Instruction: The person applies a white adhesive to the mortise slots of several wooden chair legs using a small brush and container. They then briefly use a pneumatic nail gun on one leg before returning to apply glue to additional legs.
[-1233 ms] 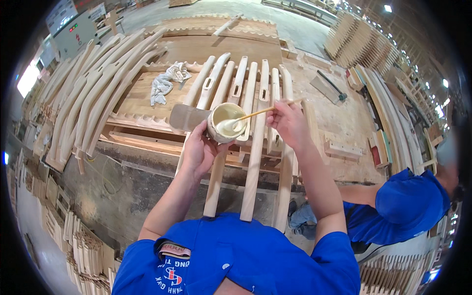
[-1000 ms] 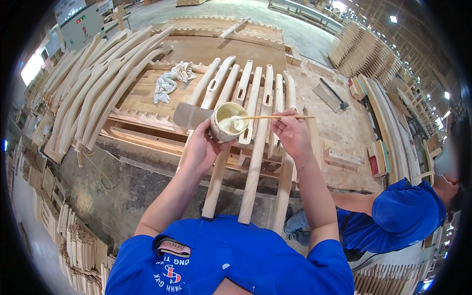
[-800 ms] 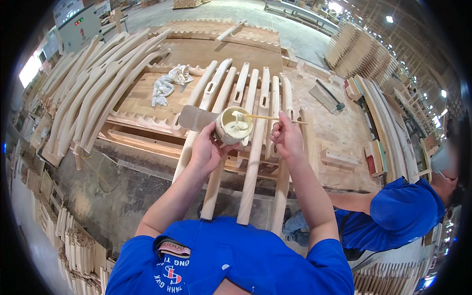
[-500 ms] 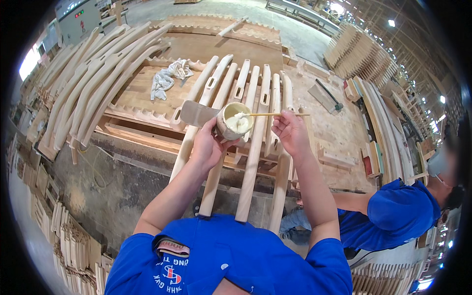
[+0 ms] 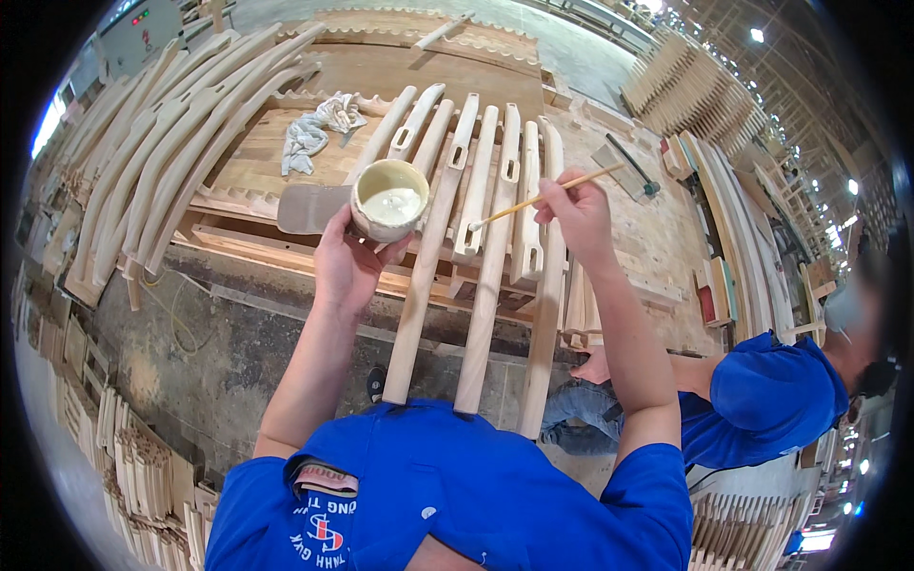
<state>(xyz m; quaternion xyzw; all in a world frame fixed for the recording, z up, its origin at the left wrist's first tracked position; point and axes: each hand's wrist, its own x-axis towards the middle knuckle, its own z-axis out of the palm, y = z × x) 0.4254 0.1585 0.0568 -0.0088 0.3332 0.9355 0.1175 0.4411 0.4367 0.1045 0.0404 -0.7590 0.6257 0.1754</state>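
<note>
My left hand [image 5: 350, 259] is wrapped round a round cup [image 5: 388, 228] with cream-coloured paste inside. A flat grey-brown blade [image 5: 309, 208] sticks out to the left from beside the cup; how it is held is hidden. Between the thumb and fingers of my right hand [image 5: 578, 211] is a thin wooden stick [image 5: 522, 205]. Its tip carries a dab of white paste and is at a slotted wooden piece [image 5: 473, 214]. Several long, pale wooden pieces [image 5: 419, 305] lie side by side on the bench under my hands, some with oblong slots.
A crumpled white cloth [image 5: 319, 130] lies on the bench [image 5: 257, 152]. Curved wooden parts [image 5: 181, 143] are piled at the left. A hammer [image 5: 634, 164] rests at the right. Close on my right is a co-worker in a blue shirt [image 5: 771, 400].
The cup has moved left in my left hand, away from the stick. The stick's tip has come out of the cup and is now at a wooden piece, the stick tilted.
</note>
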